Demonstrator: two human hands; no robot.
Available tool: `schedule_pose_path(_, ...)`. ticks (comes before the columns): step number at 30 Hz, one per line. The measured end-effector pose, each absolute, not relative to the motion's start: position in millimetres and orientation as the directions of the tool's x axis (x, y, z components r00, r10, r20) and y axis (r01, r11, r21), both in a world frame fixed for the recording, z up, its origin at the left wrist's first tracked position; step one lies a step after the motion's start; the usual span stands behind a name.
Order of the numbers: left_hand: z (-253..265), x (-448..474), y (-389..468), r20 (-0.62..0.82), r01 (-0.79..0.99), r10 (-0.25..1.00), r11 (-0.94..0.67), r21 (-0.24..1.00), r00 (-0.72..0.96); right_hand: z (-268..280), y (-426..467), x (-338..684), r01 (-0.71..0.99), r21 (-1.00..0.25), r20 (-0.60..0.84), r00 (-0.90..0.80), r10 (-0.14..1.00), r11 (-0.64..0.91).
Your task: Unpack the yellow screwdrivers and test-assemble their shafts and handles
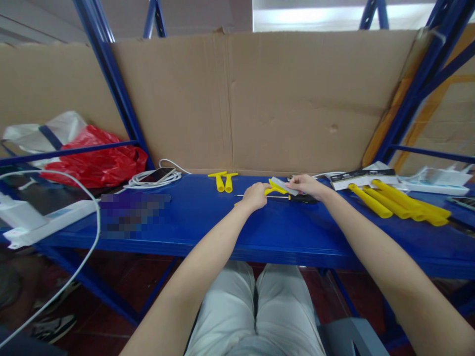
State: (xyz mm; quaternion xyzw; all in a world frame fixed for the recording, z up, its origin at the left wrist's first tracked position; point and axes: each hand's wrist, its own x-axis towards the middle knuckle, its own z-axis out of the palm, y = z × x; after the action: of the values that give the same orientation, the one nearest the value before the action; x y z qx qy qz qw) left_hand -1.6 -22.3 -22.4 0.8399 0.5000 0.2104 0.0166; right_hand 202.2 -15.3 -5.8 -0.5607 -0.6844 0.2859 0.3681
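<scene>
My left hand [255, 196] is closed around a yellow T-shaped scraper handle [273, 188], its head pointing to the right. Against that head lies a thin pale grey strip [282, 185], pinched at its right end by the fingers of my right hand [305, 184]. Just below both hands, a screwdriver [302, 198] with a black handle rests on the blue table, its shaft toward the left. Two more yellow T-shaped pieces [224, 183] stand side by side near the cardboard at the back.
Several yellow tubular handles [397, 200] lie at the right beside a black-and-white box [361, 178]. White power strips [52, 222] sit at both ends of the blue table [208, 222]. A coiled white cable [154, 179] and red plastic bag [100, 155] are on the left. Cardboard [289, 104] walls the back.
</scene>
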Motion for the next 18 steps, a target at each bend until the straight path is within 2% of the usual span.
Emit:
schedule_pose_path(6, -23.8, -1.1, -18.6, 0.357, 0.802, 0.819, -0.546, 0.242, 0.450, -6.4, -16.2, 195.4, 0.552, -0.815, 0.163, -0.073, 0.984, 0.177)
schedule_pose_path(14, -22.5, -0.4, -19.5, 0.379, 0.809, 0.820, -0.535, 0.244, 0.428, -8.8, -12.5, 184.7, 0.544, -0.834, 0.165, 0.094, 0.982, 0.088)
schedule_pose_path(18, -21.5, -0.3, -19.6, 0.390, 0.805, 0.816, -0.539, 0.249, 0.426, -10.7, -12.9, 183.7, 0.482, -0.872, 0.139, 0.077, 0.987, 0.085)
